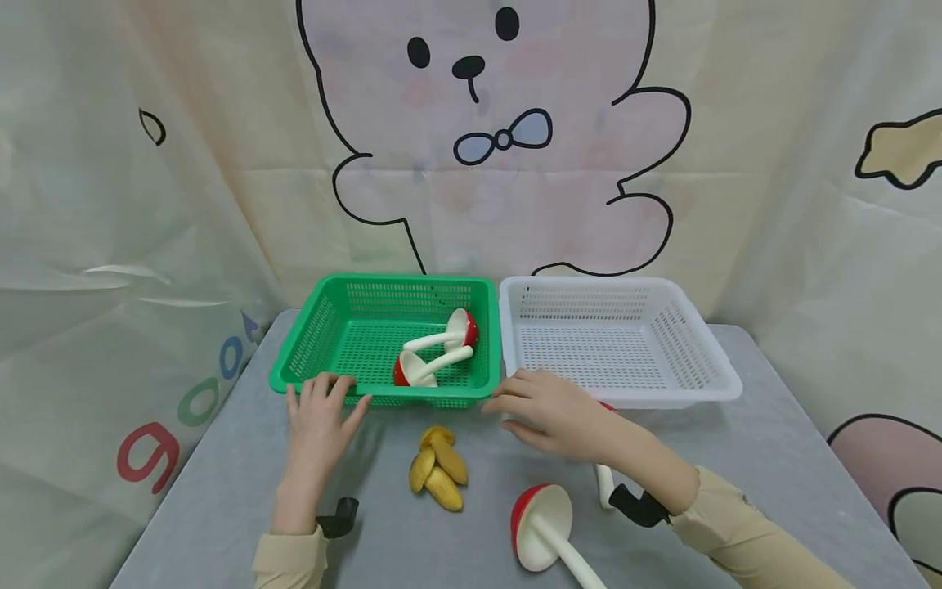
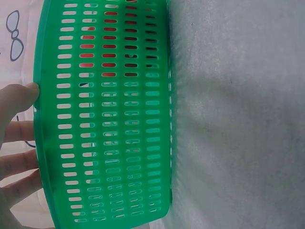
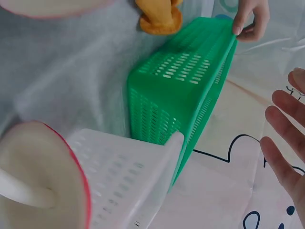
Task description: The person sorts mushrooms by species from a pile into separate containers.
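Note:
At the green basket [image 1: 427, 393], my left hand [image 1: 318, 421] grips the front rim near its left end, thumb on the rim and fingers over it. Two toy mushrooms [image 1: 414, 370] with red caps and white stems lie inside, at the basket's right. My right hand [image 1: 555, 413] hovers with loosely bent fingers near the front left corner of the white basket [image 1: 684, 398], holding nothing. Below it on the table lies a large red-capped mushroom [image 1: 543, 528]. Another mushroom [image 1: 605, 484] is mostly hidden under the right forearm.
A cluster of yellow-brown toy mushrooms [image 1: 441, 468] lies on the grey tablecloth [image 1: 412, 548] between the hands. Both baskets stand side by side at the back. Behind them hangs a printed curtain [image 1: 486, 204] with a cartoon bear.

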`<act>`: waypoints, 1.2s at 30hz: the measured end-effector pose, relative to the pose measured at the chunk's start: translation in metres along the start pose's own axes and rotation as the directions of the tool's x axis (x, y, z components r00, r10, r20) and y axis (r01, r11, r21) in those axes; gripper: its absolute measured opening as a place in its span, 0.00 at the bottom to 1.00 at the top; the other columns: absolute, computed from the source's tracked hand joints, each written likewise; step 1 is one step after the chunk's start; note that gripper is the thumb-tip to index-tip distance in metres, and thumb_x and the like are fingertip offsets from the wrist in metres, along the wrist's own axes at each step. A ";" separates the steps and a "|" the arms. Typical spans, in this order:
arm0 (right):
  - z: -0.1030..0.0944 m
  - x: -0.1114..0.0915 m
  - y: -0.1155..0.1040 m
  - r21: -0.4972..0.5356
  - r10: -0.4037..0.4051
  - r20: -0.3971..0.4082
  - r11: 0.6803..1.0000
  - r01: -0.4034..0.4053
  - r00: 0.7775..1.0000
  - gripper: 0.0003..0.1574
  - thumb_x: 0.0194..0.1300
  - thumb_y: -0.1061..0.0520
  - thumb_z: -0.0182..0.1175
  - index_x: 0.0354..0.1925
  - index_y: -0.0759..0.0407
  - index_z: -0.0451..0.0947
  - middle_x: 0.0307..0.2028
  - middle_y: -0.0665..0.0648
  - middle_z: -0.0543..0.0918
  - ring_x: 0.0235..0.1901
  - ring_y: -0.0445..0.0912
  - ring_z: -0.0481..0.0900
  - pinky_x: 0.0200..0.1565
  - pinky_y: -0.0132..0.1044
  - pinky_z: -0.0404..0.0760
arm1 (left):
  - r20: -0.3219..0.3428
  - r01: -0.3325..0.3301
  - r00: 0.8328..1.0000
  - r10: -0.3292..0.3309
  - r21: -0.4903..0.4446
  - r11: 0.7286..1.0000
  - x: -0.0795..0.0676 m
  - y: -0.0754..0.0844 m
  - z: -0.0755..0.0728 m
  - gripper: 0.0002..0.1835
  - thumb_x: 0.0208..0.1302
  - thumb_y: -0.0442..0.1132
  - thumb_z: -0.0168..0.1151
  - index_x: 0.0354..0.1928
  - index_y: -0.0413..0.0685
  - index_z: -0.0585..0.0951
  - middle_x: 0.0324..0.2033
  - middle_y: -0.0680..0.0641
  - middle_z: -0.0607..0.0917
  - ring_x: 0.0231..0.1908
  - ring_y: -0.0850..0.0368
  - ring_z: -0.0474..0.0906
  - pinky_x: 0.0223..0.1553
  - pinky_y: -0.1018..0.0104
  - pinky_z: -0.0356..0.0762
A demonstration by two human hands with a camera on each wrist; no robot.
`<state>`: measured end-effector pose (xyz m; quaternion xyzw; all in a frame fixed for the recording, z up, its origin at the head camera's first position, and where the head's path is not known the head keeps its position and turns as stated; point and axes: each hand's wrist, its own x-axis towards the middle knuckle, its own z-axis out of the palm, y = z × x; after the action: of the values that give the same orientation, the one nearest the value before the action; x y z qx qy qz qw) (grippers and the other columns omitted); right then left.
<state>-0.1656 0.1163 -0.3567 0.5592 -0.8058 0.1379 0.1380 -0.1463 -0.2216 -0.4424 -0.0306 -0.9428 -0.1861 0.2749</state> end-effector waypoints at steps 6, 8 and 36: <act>0.006 -0.022 -0.011 0.058 -0.005 0.009 0.998 0.005 1.000 0.18 0.62 0.55 0.65 0.51 0.47 0.78 0.46 0.45 0.81 0.46 0.39 0.77 0.48 0.31 0.80 | -0.018 -0.012 1.000 0.012 -0.004 1.000 -0.001 -0.001 0.002 0.16 0.58 0.46 0.69 0.43 0.43 0.80 0.43 0.38 0.78 0.50 0.36 0.71 0.61 0.22 0.49; 0.008 -0.030 -0.015 0.073 -0.004 0.025 0.997 0.002 1.000 0.18 0.62 0.53 0.64 0.52 0.46 0.77 0.46 0.44 0.81 0.46 0.38 0.77 0.49 0.30 0.80 | 0.003 0.000 1.000 0.000 -0.003 1.000 -0.001 0.001 0.000 0.17 0.57 0.45 0.70 0.44 0.44 0.81 0.43 0.39 0.78 0.50 0.36 0.71 0.61 0.22 0.49; 0.053 -0.087 -0.036 0.243 0.085 0.082 0.965 -0.102 0.993 0.18 0.65 0.56 0.61 0.53 0.43 0.76 0.49 0.40 0.78 0.49 0.34 0.73 0.51 0.29 0.78 | 0.011 0.004 1.000 -0.004 -0.001 1.000 0.000 0.000 0.000 0.17 0.58 0.47 0.69 0.44 0.44 0.80 0.42 0.40 0.78 0.50 0.37 0.70 0.61 0.22 0.50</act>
<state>-0.1064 0.1594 -0.4362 0.5379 -0.8122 0.2236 0.0320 -0.1461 -0.2218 -0.4423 -0.0301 -0.9442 -0.1871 0.2694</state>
